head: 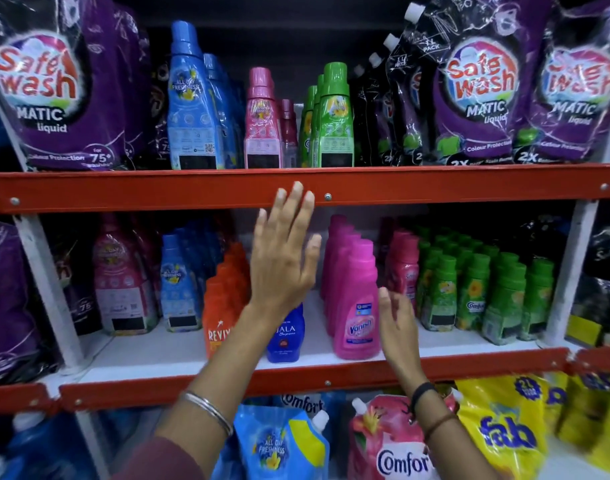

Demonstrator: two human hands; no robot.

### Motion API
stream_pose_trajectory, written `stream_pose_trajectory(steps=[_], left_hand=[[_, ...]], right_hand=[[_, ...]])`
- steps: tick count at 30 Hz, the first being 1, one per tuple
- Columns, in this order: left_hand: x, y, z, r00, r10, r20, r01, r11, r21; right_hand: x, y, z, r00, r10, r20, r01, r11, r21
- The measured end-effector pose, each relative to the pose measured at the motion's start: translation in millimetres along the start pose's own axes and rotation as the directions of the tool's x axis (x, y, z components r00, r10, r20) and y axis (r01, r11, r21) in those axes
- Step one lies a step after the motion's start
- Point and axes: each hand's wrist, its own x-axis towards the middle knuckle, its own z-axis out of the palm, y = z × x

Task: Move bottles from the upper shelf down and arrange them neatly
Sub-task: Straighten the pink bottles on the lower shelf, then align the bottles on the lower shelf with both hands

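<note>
On the upper shelf (192, 188) stand tall blue bottles (191, 109), pink bottles (262, 123) and green bottles (333, 123). The lower shelf (151, 355) holds rows of pink Vanish bottles (357, 306), orange bottles (223, 306), a small blue bottle (286, 337) and several small green bottles (473, 289). My left hand (282, 258) is raised, open, fingers spread, its fingertips over the red shelf rail. My right hand (398, 327) is open beside the front Vanish bottle, holding nothing.
Purple Safe Wash pouches (50, 84) flank the upper shelf on both sides (483, 84). Pink and blue bottles (123, 282) fill the lower shelf's left part. Below are Comfort refill pouches (386, 441) and yellow Fab bags (504, 431). White uprights (43, 282) frame the rack.
</note>
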Motion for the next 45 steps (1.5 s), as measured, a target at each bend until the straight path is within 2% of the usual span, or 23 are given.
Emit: stream_pose_trajectory(steps=[2,5,10,13,16,20,35,39,42,45], left_hand=[[-25,15,10,0.998,-0.042,0.054,0.048,0.992,-0.114],[-61,31,27,0.976,-0.139,0.166,0.178,0.951,-0.253],[-100,54,47,0.886,-0.277,0.373,0.422,0.816,-0.396],[-110,67,56,0.816,-0.351,0.459,0.548,0.722,-0.422],[-117,75,64,0.713,-0.451,0.536,0.688,0.595,-0.415],[-128,78,72,0.609,-0.526,0.593,0.781,0.529,-0.332],[-126,73,68,0.632,-0.517,0.578,0.764,0.540,-0.353],[-124,69,66,0.633,-0.510,0.582,0.763,0.540,-0.356],[-125,69,59,0.630,-0.495,0.599,0.762,0.544,-0.352],[-130,68,47,0.712,-0.502,0.491,0.699,0.572,-0.429]], right_hand=[[-6,-6,-8,0.998,0.047,0.039,-0.051,0.992,0.112],[-12,-6,-16,0.989,0.081,0.126,-0.104,0.976,0.189],[-13,16,-20,0.964,0.137,0.230,-0.175,0.973,0.153],[-12,19,-23,0.954,0.146,0.261,-0.192,0.969,0.159],[-9,19,-25,0.945,0.146,0.294,-0.200,0.966,0.165],[-6,18,-25,0.935,0.107,0.339,-0.181,0.965,0.192],[4,35,-26,0.913,0.061,0.404,-0.158,0.965,0.210],[3,36,-23,0.924,0.058,0.379,-0.154,0.962,0.226],[-7,34,-17,0.969,0.030,0.245,-0.093,0.963,0.252],[-30,26,-6,0.994,-0.106,0.020,0.099,0.972,0.214]])
